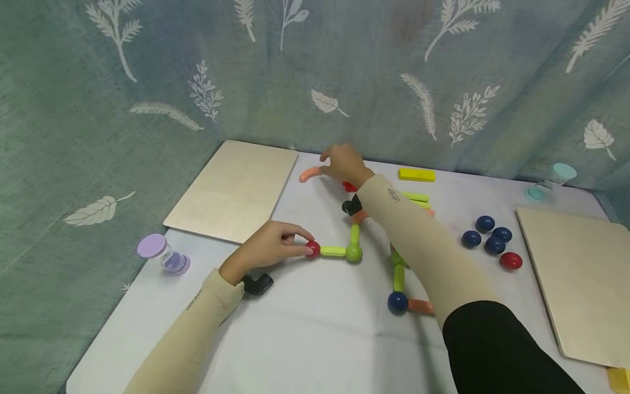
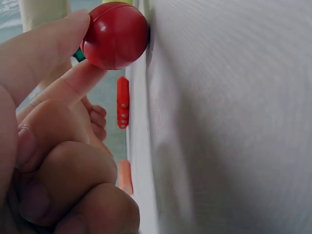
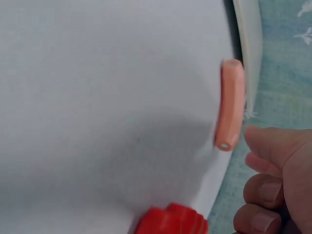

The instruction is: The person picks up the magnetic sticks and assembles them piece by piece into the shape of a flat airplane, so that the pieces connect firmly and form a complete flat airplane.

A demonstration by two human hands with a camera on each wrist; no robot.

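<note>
My left hand [image 1: 270,246] pinches a red ball [image 1: 313,249] between thumb and index finger; the other fingers curl inward in the left wrist view. This ball joins a lime green rod [image 1: 333,251], which meets a green ball [image 1: 354,253] and another green rod [image 1: 355,234]. At the far side of the table, my right hand [image 1: 344,164] is beside a curved orange rod [image 3: 230,105]. Its fingertips appear just off the rod's end in the right wrist view, holding nothing. Red ridged pieces [image 3: 168,222] lie nearby. My right forearm partly hides the joined pieces.
A wooden board [image 1: 241,186] lies at back left, another [image 1: 581,284] at right. Several blue balls [image 1: 494,245] and a red ball [image 1: 511,261] sit at right. A yellow block [image 1: 416,174] is at the back. Sand timers stand left [image 1: 164,254] and right [image 1: 550,183].
</note>
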